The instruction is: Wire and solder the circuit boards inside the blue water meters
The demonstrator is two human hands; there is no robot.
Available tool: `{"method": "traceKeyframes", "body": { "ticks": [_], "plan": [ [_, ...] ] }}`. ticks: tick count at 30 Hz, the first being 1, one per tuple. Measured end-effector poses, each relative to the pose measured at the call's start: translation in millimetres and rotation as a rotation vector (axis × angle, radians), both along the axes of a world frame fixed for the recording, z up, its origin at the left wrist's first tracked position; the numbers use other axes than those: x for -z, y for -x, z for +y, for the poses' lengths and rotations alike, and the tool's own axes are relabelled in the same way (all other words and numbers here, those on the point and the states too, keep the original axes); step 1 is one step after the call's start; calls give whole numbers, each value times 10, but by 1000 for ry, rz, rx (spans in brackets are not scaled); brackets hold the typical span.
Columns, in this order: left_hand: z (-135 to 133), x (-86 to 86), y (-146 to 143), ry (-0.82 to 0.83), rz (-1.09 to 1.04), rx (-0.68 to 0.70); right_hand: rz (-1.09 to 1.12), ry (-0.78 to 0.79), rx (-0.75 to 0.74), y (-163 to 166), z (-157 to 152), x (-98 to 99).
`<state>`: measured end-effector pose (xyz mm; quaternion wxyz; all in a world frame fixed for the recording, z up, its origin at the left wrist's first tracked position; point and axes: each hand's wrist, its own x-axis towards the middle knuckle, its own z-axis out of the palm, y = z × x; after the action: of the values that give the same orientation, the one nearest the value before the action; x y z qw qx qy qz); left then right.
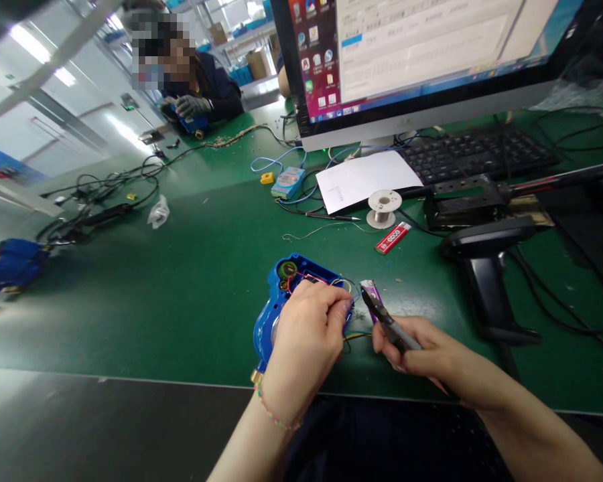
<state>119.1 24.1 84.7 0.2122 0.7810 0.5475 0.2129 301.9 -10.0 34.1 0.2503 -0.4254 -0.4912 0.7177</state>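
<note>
A blue plastic housing [265, 320] lies on the green table in front of me, its inside exposed with a round green part and thin coloured wires. Reaching over it, my left hand [311, 321] pinches thin wires [352, 289] at the housing's right edge. My right hand [412, 345] is closed around grey-handled cutting pliers [389, 325], jaws toward those wires but apart from them. A purple item [372, 294], apparently a lighter, sits behind the pliers in the same hand. My left palm hides much of the housing.
Beyond the hands are a solder spool [382, 209], a red lighter-like item [392, 237], white paper [366, 179] and a blue box [288, 182]. A barcode scanner [492, 281] stands right, below a keyboard [477, 155] and monitor [432, 114]. Cables [115, 207] run left; a gloved co-worker [216, 87] sits across.
</note>
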Motion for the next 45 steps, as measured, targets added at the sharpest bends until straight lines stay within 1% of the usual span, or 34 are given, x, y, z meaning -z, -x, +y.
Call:
{"method": "traceKeyframes", "body": {
  "ticks": [2,4,6,9,11,14,21,24,26,29,32,35,38,40,43,45],
  "plan": [
    [8,-20,-4,35,0,-24,23,6,0,4,11,-14],
    [18,-37,-6,75,4,-42,-1,-36,-9,18,20,-33],
    [25,-47,-6,112,15,-64,-75,-89,-4,37,20,-45],
    [31,-52,-9,135,51,-77,-263,-184,35,64,-8,-38],
    [34,-53,-12,128,77,-64,-363,-234,46,75,-40,-21],
    [43,-55,-10,119,59,-47,-442,-291,66,80,-89,3],
    [47,-43,29,147,-113,11,-569,-492,92,118,-115,2],
    [51,-52,46,158,-151,22,-654,-588,138,147,-115,33],
    [61,-70,54,165,-147,50,-697,-640,167,162,-122,59],
    [77,-91,60,175,-111,80,-697,-680,165,178,-134,81],
    [84,-79,54,195,-131,38,-707,-728,194,182,-142,83],
    [73,-42,36,292,-257,-94,-731,-777,231,175,-141,84],
    [51,-15,11,357,-352,-211,-734,-781,226,161,-139,87],
    [37,-10,-4,318,-326,-222,-743,-773,213,155,-140,92],
    [29,-15,-13,227,-256,-171,-759,-779,217,159,-145,104],
    [35,-18,-9,195,-241,-131,-763,-796,228,169,-147,112]
  ]
}}
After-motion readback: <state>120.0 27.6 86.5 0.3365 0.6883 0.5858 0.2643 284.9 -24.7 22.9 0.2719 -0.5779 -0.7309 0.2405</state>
